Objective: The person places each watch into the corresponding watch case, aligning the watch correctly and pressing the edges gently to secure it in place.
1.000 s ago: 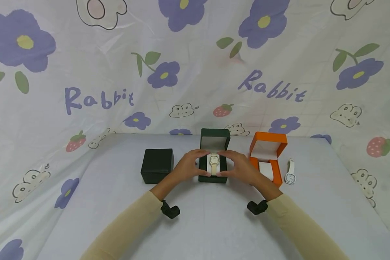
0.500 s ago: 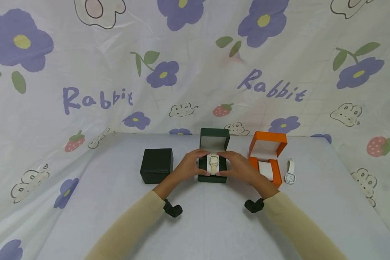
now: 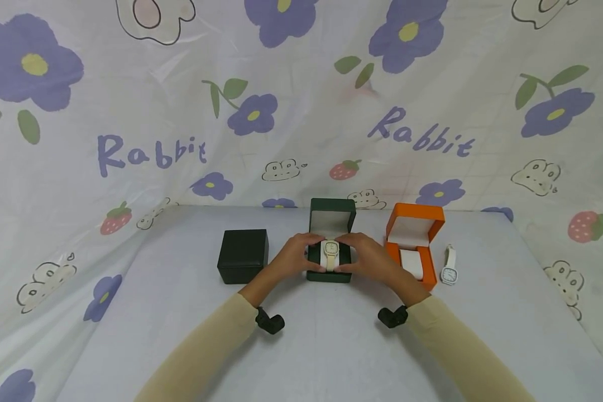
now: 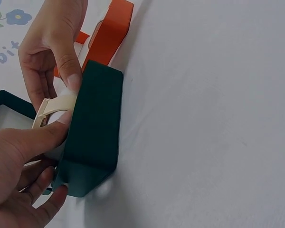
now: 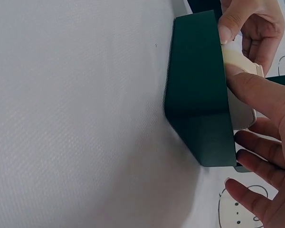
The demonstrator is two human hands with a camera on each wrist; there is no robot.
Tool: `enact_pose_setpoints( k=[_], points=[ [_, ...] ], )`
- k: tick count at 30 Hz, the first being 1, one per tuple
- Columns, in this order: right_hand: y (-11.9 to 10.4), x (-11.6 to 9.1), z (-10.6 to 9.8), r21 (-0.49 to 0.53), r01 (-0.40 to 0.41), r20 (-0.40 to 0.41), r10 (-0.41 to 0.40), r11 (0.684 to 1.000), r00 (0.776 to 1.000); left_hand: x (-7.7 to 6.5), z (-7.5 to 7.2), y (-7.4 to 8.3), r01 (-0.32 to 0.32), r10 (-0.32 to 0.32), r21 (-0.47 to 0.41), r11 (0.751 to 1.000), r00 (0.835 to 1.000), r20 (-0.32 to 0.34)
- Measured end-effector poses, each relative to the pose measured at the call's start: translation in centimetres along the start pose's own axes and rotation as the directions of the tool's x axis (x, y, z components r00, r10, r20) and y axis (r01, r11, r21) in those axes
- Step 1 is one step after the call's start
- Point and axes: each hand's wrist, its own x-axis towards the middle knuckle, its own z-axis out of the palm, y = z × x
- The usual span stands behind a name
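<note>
A cream wristwatch (image 3: 331, 255) is wrapped round a white cushion (image 5: 241, 112) in the open green watch box (image 3: 329, 277). From the left side my left hand (image 3: 290, 259) holds the watch on its cushion, thumb at the near end and fingers at the far end. My right hand (image 3: 371, 259) grips it the same way from the right. In the left wrist view, both thumbs press beside the cream strap (image 4: 61, 103), just over the box's green wall (image 4: 96, 123). The cushion's lower part is hidden inside the box.
A closed black box (image 3: 242, 255) stands left of the green one. To the right, an orange watch box (image 3: 416, 213) is open with a white cushion (image 3: 411, 264) inside. Beside it a white watch (image 3: 449, 267) lies on the white tablecloth (image 3: 326, 346). A patterned curtain hangs behind.
Both hands stay at the watch in the green box. The forearms have shifted slightly inward, and the watch seems to sit a touch lower. The other boxes have not moved.
</note>
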Motion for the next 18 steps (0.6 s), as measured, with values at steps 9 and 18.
enact_pose_setpoints(
  k=[9, 18],
  points=[
    [0.08, 0.08, -0.15, -0.024, -0.021, 0.018, 0.021, 1.0, 1.0, 0.12, -0.03, -0.15, 0.042, -0.042, -0.006, 0.999, 0.998, 0.037],
    [0.08, 0.39, 0.14, -0.021, -0.035, 0.04, 0.036, 0.999, 0.999, -0.05, 0.09, 0.04, 0.076, -0.076, 0.037, 0.996, 0.997, 0.01]
  ],
)
